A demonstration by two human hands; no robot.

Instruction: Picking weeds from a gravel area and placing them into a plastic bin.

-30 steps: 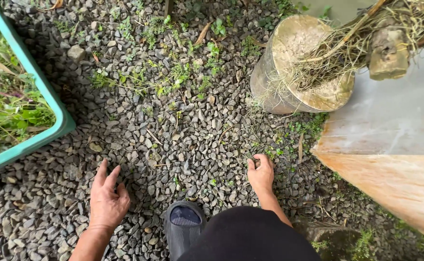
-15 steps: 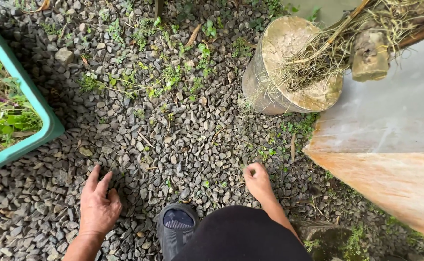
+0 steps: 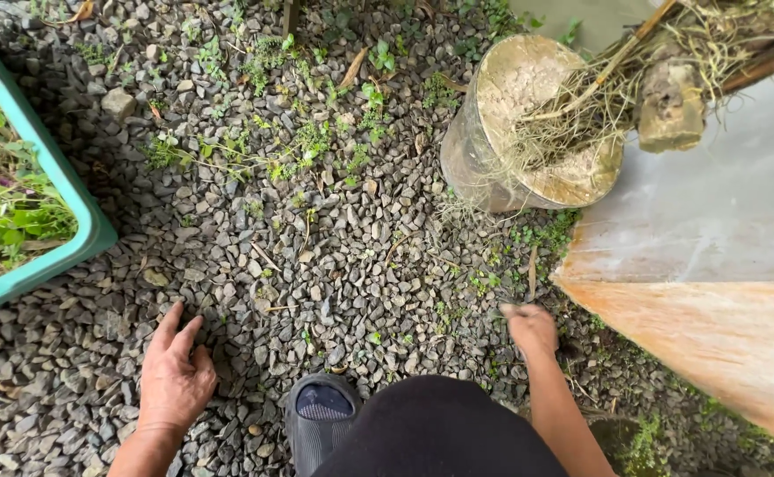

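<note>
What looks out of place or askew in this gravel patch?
Small green weeds sprout through the grey gravel. The metal drum sits tilted, with dry roots trailing over its rim. Nothing looks spilled.

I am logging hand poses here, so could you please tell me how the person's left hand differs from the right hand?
The left hand lies flat on the grey gravel, fingers spread; the right hand is curled, fingers bunched, and blurred. The left hand lies nearer the green plastic tub of weeds; the right hand is beside the pale concrete slab. Both are bare and low over the stones.
</note>
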